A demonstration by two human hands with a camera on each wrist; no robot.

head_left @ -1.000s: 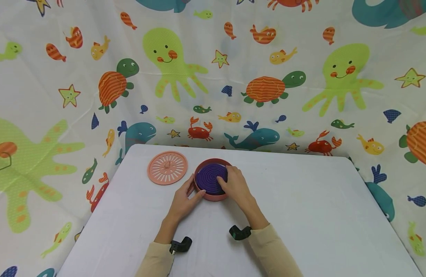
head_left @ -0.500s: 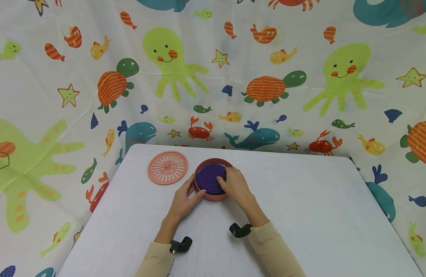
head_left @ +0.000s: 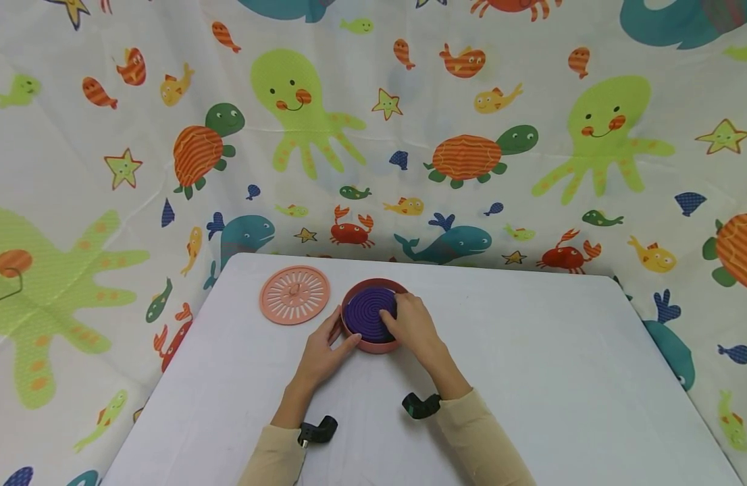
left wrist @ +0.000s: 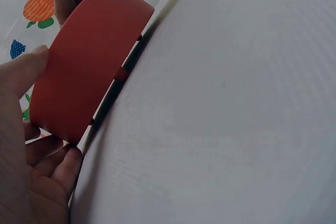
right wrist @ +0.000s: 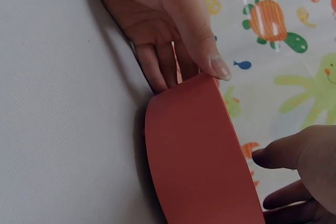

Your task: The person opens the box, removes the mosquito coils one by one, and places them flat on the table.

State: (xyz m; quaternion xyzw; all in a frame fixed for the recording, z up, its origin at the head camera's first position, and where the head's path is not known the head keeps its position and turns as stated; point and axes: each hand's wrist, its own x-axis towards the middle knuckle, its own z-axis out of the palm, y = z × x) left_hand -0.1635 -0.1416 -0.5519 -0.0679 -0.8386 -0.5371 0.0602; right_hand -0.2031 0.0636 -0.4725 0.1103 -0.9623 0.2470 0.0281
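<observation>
Beside a slotted lid, left hand grips red dish; right hand apparently pinches purple coil.

I count my one left hand and one right hand, two sleeves, two wrist cameras, one red dish, one purple spiral disc, one slotted pink lid, one tabletop and one far cloth bearing three octopuses and three turtles.

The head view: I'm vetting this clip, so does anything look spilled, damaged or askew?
Nothing stands out. The slotted lid lies on the white table, the purple coil sits within the round red container, and no spill or damage shows. The right hand hides part of the coil's edge.
</observation>
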